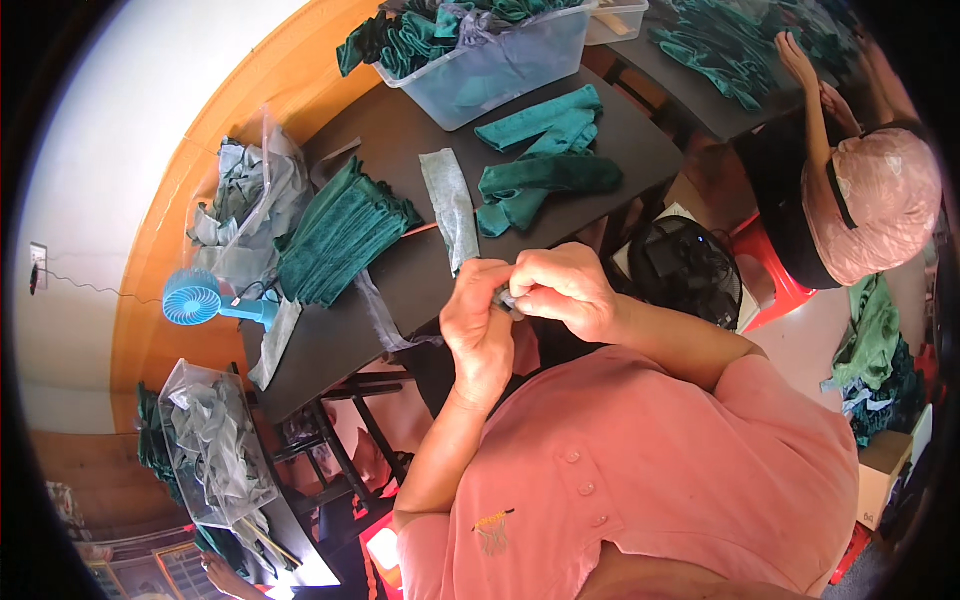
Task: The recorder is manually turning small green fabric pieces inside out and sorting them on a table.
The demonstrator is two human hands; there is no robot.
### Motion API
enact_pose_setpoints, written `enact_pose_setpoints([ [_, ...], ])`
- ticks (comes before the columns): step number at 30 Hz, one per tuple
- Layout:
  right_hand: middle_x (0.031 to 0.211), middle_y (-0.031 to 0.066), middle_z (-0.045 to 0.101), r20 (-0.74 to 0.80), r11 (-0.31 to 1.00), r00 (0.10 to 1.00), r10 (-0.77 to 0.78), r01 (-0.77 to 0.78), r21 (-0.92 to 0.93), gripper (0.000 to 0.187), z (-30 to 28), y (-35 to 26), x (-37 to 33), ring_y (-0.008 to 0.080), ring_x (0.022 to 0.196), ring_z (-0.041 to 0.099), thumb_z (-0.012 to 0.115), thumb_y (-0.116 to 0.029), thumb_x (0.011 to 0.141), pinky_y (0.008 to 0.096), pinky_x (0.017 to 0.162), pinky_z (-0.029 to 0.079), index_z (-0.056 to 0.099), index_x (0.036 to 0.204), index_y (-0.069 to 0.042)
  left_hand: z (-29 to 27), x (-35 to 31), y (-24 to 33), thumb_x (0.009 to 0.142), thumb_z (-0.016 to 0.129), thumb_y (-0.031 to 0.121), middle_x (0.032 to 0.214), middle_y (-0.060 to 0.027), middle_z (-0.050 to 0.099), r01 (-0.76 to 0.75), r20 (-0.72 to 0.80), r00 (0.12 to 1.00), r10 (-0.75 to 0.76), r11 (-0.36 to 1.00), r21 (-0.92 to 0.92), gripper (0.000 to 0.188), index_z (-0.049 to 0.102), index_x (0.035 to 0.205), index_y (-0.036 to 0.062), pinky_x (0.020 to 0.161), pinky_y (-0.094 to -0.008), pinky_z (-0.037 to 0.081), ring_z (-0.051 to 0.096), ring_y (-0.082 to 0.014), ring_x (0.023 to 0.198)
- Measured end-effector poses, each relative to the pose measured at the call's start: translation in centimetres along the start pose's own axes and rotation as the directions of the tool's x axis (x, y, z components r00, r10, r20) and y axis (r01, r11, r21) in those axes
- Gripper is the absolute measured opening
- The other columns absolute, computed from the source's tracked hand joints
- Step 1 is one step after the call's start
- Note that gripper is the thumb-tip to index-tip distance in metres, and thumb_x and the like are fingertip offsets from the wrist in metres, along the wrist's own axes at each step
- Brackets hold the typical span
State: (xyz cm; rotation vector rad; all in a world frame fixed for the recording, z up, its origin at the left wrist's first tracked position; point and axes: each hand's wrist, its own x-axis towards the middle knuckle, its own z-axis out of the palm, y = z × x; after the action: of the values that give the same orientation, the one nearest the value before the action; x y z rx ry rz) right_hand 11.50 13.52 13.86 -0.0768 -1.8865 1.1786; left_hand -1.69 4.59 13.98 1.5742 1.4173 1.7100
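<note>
My left hand [477, 325] and my right hand [565, 292] meet at the table's near edge, fingers closed. Between their fingertips they pinch a small bunched bit of grey-green fabric [507, 299]; most of it is hidden by the fingers. Just beyond my left hand, a pale grey-green fabric strip [450, 200] lies on the table; whether it joins the held bit I cannot tell. To the left rests a stack of dark green velvet strips [345, 235]. Folded green velvet pieces [550, 160] lie farther right. A thin greyish strip [382, 310] hangs near the table edge.
A clear plastic bin [490, 80] heaped with green fabric stands at the back. At left are a bag of grey fabric [245, 200], a blue fan [192, 297] and another fabric-filled bin [210, 440]. A co-worker [880, 200] sits at right beside a red stool [770, 270].
</note>
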Motion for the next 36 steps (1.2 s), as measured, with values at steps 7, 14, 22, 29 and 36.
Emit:
enact_pose_setpoints([
  [7,0.074,0.0082,0.058,-0.181,0.965,0.98,-0.083,0.034,-0.258,0.019,0.8,-0.6,-0.9,0.0187,0.058,0.056,0.07,-0.005,0.076,0.0302,0.051,0.042,0.059,0.09,0.0,0.2,-0.3,-0.8,0.079,0.05,-0.005,0.081,-0.0027,0.053,-0.003,-0.281,0.96,0.006,1.0,0.009,0.013,0.058,0.088,-0.0007,0.062,-0.0222,0.039,0.048,-0.0092,0.07],
  [14,0.07,0.0104,0.056,-0.186,0.877,0.923,-0.336,0.235,-0.419,0.021,1.9,1.5,0.1,0.0271,0.058,0.054,0.064,0.003,0.06,0.0355,0.05,0.041,0.053,0.078,-0.002,2.4,-0.3,-0.4,0.082,0.054,-0.003,0.082,0.003,0.05,0.043,-0.395,0.916,-0.072,0.996,-0.081,0.01,0.058,0.09,0.0016,0.067,-0.0183,0.036,0.042,-0.0054,0.073],
  [22,0.062,0.0099,0.048,-0.058,0.961,0.993,-0.108,0.089,-0.263,0.013,-1.1,2.6,1.6,0.0263,0.05,0.048,0.063,-0.003,0.067,0.0344,0.048,0.038,0.05,0.07,-0.004,0.3,-0.6,0.9,0.085,0.066,0.001,0.079,-0.0025,0.061,0.496,-0.066,0.833,-0.549,0.793,-0.353,0.011,0.064,0.097,0.0012,0.062,-0.0227,0.043,0.055,-0.0092,0.069],
  [29,0.082,0.0008,0.057,-0.085,0.878,0.912,0.402,-0.357,0.319,0.005,0.4,0.4,1.3,0.0084,0.073,0.053,0.057,-0.005,0.088,0.025,0.066,0.043,0.056,0.088,0.0,-1.2,-0.3,1.3,0.088,0.065,0.006,0.068,-0.0103,0.063,0.619,0.157,0.733,-0.662,0.553,-0.558,0.012,0.06,0.096,-0.0005,0.044,-0.0268,0.043,0.057,-0.0177,0.05],
  [36,0.071,0.0057,0.062,-0.065,0.995,0.993,0.098,-0.099,-0.008,0.013,0.8,-1.8,1.3,0.0119,0.062,0.058,0.059,-0.013,0.093,0.0273,0.056,0.045,0.062,0.088,-0.001,-0.7,-2.2,2.4,0.09,0.064,0.018,0.061,-0.0199,0.061,0.71,0.562,0.695,-0.448,0.304,-0.635,0.023,0.059,0.097,-0.0035,0.034,-0.0279,0.037,0.051,-0.0214,0.039],
])
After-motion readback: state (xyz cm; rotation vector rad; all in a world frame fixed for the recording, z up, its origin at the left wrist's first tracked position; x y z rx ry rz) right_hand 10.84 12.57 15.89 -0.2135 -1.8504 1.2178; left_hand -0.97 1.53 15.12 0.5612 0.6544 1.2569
